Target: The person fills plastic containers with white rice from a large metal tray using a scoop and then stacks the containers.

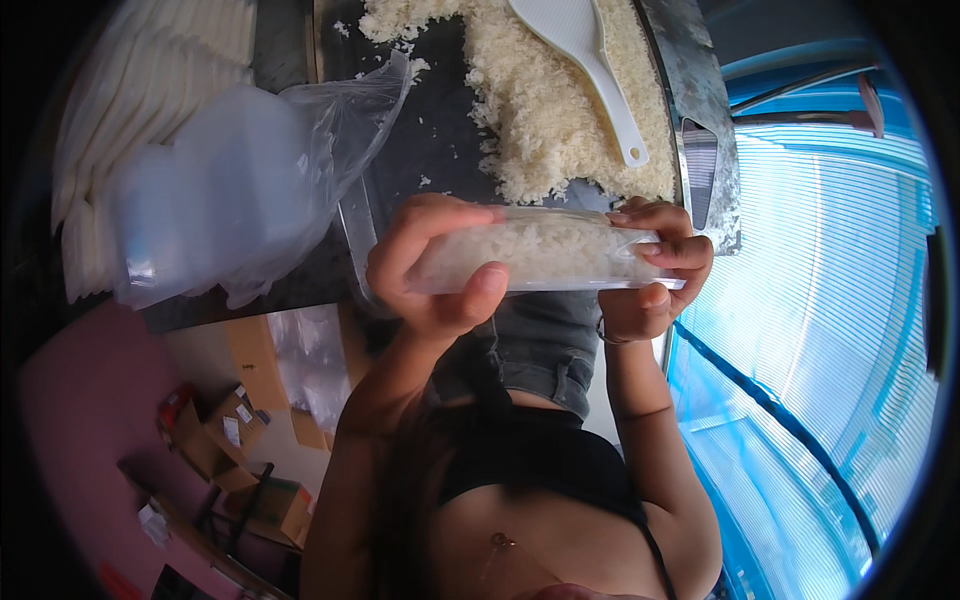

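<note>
A clear plastic packet of white rice [555, 251] is held lengthwise between both hands, near my body. My left hand [439, 262] grips one end, its thumb on the near side. At the other end, my right hand [656, 262] has its fingers curled over the plastic. Beyond the hands, loose cooked rice [540, 112] is heaped on a dark metal tray [420, 150]. A white plastic rice paddle [611, 90] lies on the heap, its handle end towards me.
Left of the tray sit translucent plastic containers [240, 165] in a thin plastic bag [352, 112], beside stacked white trays [150, 82]. Cardboard boxes [217, 431] stand below on the left. Blue-edged translucent sheeting [825, 262] hangs at the right.
</note>
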`<move>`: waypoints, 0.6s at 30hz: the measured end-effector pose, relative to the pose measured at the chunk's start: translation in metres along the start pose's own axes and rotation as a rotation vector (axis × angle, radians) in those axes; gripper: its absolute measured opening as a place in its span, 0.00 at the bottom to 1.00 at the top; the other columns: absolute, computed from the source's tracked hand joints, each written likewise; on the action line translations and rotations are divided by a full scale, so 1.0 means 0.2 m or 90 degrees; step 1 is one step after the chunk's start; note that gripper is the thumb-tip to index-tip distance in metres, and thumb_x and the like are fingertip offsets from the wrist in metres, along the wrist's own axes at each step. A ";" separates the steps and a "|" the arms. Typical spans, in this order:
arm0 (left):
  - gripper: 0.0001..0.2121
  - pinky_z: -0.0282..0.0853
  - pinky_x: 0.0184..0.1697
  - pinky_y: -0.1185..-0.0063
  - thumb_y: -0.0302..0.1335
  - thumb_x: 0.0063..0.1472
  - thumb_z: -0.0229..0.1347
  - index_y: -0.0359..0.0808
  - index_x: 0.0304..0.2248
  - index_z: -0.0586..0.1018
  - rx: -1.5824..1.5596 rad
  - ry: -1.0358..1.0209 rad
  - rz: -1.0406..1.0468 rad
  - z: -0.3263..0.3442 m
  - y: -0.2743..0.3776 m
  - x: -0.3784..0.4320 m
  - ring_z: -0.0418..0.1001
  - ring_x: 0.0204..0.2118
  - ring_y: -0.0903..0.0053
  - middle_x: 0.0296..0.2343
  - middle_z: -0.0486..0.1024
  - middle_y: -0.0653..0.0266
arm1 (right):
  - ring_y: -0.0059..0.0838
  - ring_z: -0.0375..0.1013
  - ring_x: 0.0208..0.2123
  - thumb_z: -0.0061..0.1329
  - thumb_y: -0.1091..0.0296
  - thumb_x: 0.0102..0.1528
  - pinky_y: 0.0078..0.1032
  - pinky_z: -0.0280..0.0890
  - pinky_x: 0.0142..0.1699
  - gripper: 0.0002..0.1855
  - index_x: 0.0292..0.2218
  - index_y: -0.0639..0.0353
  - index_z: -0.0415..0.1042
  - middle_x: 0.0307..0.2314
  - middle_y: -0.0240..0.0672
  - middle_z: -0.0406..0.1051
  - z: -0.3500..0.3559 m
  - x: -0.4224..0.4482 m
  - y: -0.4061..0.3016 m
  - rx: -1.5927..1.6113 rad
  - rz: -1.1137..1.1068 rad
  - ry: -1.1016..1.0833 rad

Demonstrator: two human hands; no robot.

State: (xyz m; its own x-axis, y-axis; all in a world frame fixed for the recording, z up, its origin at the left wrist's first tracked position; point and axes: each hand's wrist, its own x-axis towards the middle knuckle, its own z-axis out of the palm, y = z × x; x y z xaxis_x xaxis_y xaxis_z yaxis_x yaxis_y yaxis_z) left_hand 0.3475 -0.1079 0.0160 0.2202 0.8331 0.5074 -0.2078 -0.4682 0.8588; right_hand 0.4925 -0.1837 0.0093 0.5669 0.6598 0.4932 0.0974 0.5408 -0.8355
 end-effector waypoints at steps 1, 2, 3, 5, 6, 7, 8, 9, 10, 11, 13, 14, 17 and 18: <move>0.19 0.63 0.26 0.82 0.39 0.44 0.55 0.26 0.27 0.72 0.011 0.013 -0.020 0.00 0.01 0.00 0.69 0.22 0.75 0.21 0.71 0.56 | 0.35 0.65 0.27 0.48 0.51 0.45 0.31 0.58 0.36 0.20 0.25 0.57 0.56 0.24 0.46 0.64 0.00 0.00 0.00 0.024 0.003 0.004; 0.21 0.63 0.26 0.81 0.42 0.49 0.50 0.26 0.26 0.72 0.022 0.026 -0.040 0.00 0.01 0.00 0.69 0.22 0.75 0.21 0.71 0.56 | 0.35 0.65 0.26 0.38 0.46 0.50 0.29 0.58 0.36 0.22 0.26 0.59 0.57 0.23 0.46 0.64 -0.01 0.00 0.01 -0.041 -0.002 -0.006; 0.21 0.63 0.26 0.81 0.42 0.49 0.50 0.26 0.26 0.72 0.023 0.027 -0.039 0.00 0.00 -0.01 0.69 0.22 0.75 0.21 0.71 0.56 | 0.35 0.65 0.26 0.38 0.46 0.50 0.29 0.58 0.36 0.22 0.26 0.59 0.57 0.23 0.46 0.64 -0.01 0.00 0.00 -0.039 -0.002 -0.008; 0.26 0.63 0.25 0.80 0.45 0.55 0.37 0.26 0.25 0.73 -0.041 0.028 -0.045 -0.01 -0.02 -0.02 0.68 0.22 0.75 0.20 0.72 0.57 | 0.35 0.65 0.24 0.26 0.40 0.52 0.29 0.59 0.35 0.28 0.30 0.63 0.58 0.20 0.46 0.64 -0.01 0.02 -0.02 0.009 0.169 0.053; 0.29 0.63 0.27 0.80 0.45 0.57 0.27 0.27 0.24 0.73 0.007 0.025 -0.089 0.00 0.01 -0.02 0.68 0.23 0.74 0.21 0.72 0.57 | 0.35 0.65 0.23 0.17 0.38 0.51 0.29 0.60 0.34 0.35 0.29 0.66 0.61 0.19 0.47 0.65 0.01 0.03 -0.03 -0.073 0.214 0.066; 0.29 0.63 0.27 0.80 0.45 0.57 0.27 0.27 0.24 0.73 0.009 0.025 -0.089 0.00 0.04 0.00 0.68 0.23 0.74 0.21 0.72 0.57 | 0.35 0.65 0.23 0.17 0.38 0.51 0.29 0.60 0.34 0.35 0.29 0.66 0.61 0.19 0.47 0.65 0.00 0.03 -0.02 -0.072 0.215 0.066; 0.31 0.64 0.30 0.77 0.47 0.57 0.26 0.27 0.24 0.72 -0.048 0.012 -0.211 0.00 0.07 0.01 0.70 0.25 0.70 0.21 0.71 0.56 | 0.35 0.65 0.23 0.17 0.39 0.51 0.29 0.60 0.34 0.35 0.26 0.67 0.62 0.18 0.47 0.66 -0.02 0.02 -0.02 -0.108 0.216 0.038; 0.32 0.65 0.34 0.74 0.50 0.56 0.25 0.27 0.24 0.70 -0.101 0.002 -0.333 -0.01 0.09 0.02 0.71 0.26 0.65 0.21 0.70 0.54 | 0.35 0.65 0.23 0.16 0.40 0.52 0.29 0.60 0.34 0.36 0.24 0.67 0.63 0.18 0.47 0.66 -0.03 0.02 -0.02 -0.141 0.218 0.007; 0.30 0.65 0.35 0.74 0.47 0.57 0.26 0.27 0.23 0.71 -0.082 -0.001 -0.362 -0.03 0.08 0.01 0.70 0.27 0.65 0.22 0.68 0.55 | 0.37 0.64 0.23 0.14 0.40 0.52 0.29 0.59 0.34 0.37 0.20 0.67 0.63 0.18 0.48 0.66 -0.03 0.02 -0.02 -0.160 0.179 -0.006; 0.30 0.65 0.35 0.74 0.47 0.57 0.26 0.27 0.23 0.71 -0.077 0.002 -0.362 -0.04 0.08 0.00 0.70 0.27 0.65 0.22 0.68 0.55 | 0.34 0.63 0.24 0.17 0.40 0.52 0.25 0.58 0.35 0.36 0.22 0.69 0.63 0.20 0.47 0.68 -0.06 0.02 -0.03 -0.094 0.168 -0.047; 0.28 0.65 0.35 0.74 0.45 0.57 0.28 0.27 0.23 0.71 -0.101 -0.041 -0.364 -0.05 0.08 -0.01 0.70 0.26 0.66 0.22 0.67 0.58 | 0.36 0.63 0.24 0.19 0.43 0.52 0.25 0.58 0.35 0.35 0.21 0.69 0.64 0.19 0.46 0.68 -0.07 0.03 -0.03 -0.050 0.173 -0.041; 0.27 0.64 0.35 0.76 0.44 0.57 0.29 0.28 0.23 0.71 -0.094 -0.031 -0.369 -0.05 0.07 -0.01 0.69 0.26 0.68 0.21 0.66 0.59 | 0.36 0.63 0.24 0.19 0.43 0.52 0.25 0.58 0.35 0.35 0.21 0.69 0.64 0.19 0.46 0.68 -0.07 0.02 -0.02 -0.050 0.173 -0.040; 0.26 0.62 0.36 0.78 0.43 0.57 0.29 0.28 0.22 0.70 -0.115 -0.023 -0.436 -0.05 0.05 0.02 0.68 0.28 0.70 0.21 0.66 0.58 | 0.35 0.63 0.24 0.19 0.46 0.53 0.27 0.56 0.36 0.32 0.21 0.68 0.64 0.18 0.46 0.66 -0.07 0.02 -0.02 -0.093 0.192 -0.034; 0.27 0.60 0.37 0.80 0.46 0.57 0.29 0.28 0.25 0.70 -0.128 -0.056 -0.440 -0.06 0.04 0.02 0.67 0.31 0.74 0.23 0.67 0.59 | 0.33 0.63 0.24 0.19 0.47 0.53 0.25 0.56 0.36 0.32 0.21 0.68 0.64 0.19 0.44 0.65 -0.06 0.03 -0.02 -0.143 0.269 0.005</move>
State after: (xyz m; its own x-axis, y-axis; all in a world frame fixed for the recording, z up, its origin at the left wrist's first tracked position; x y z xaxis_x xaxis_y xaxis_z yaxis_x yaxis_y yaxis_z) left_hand 0.3343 -0.1049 0.0244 0.4386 0.8883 -0.1365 -0.1630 0.2279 0.9599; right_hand 0.5061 -0.1882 0.0126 0.6005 0.7937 0.0973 0.0310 0.0985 -0.9946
